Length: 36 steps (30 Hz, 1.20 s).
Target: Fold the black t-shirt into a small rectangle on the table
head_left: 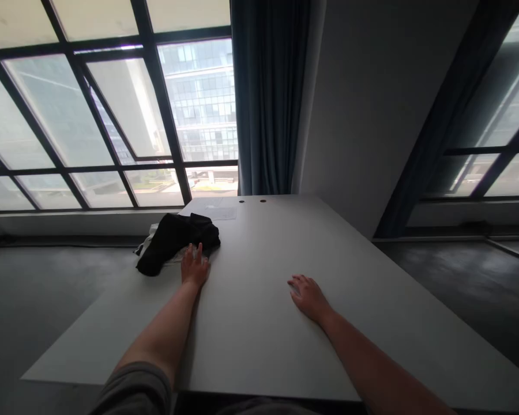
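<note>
Head view: black cloth (175, 235) bunched on counter (251, 334). Left hand (194, 268) at its near edge, fingers spread, no grip. Right hand (309, 297) well right of it, relaxed, holding nothing. Limp fabric; two-handed edge pinch probably handles best.

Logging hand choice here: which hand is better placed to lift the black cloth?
Left, probably: the left hand is at the near edge of the black cloth, while the right hand lies farther away on the table.
</note>
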Each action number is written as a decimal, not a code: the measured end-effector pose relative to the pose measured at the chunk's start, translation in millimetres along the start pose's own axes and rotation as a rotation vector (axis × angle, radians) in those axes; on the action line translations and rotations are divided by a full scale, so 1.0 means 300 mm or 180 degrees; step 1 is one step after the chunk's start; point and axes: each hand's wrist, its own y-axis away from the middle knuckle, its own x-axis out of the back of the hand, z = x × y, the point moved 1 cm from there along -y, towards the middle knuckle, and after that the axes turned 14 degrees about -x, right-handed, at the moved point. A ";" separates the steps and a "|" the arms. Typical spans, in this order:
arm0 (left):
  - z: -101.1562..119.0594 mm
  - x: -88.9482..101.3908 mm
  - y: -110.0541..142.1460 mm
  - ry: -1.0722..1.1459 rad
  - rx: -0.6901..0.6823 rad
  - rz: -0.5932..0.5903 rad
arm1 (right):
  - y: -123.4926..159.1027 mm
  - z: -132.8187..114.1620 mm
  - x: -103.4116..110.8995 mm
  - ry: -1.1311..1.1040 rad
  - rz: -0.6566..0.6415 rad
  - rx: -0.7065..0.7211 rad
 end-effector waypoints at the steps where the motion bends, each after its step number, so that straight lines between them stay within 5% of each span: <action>1: -0.010 -0.005 -0.004 -0.0008 -0.0010 0.0067 | -0.002 0.001 -0.002 0.0000 -0.0005 -0.0001; 5: -0.060 -0.007 -0.019 -0.0026 0.0132 0.0160 | -0.006 0.003 -0.007 0.0012 -0.0021 -0.0009; 12: -0.193 0.033 -0.023 0.0009 0.1065 0.0243 | 0.006 -0.005 0.006 -0.0014 -0.0043 -0.0021; 15: -0.216 0.037 -0.012 0.0021 0.1075 0.0199 | 0.007 -0.007 0.008 -0.0024 -0.0047 -0.0017; 36: -0.105 0.038 0.078 -0.0523 0.0483 -0.0355 | 0.005 -0.006 0.010 -0.0039 -0.0037 -0.0028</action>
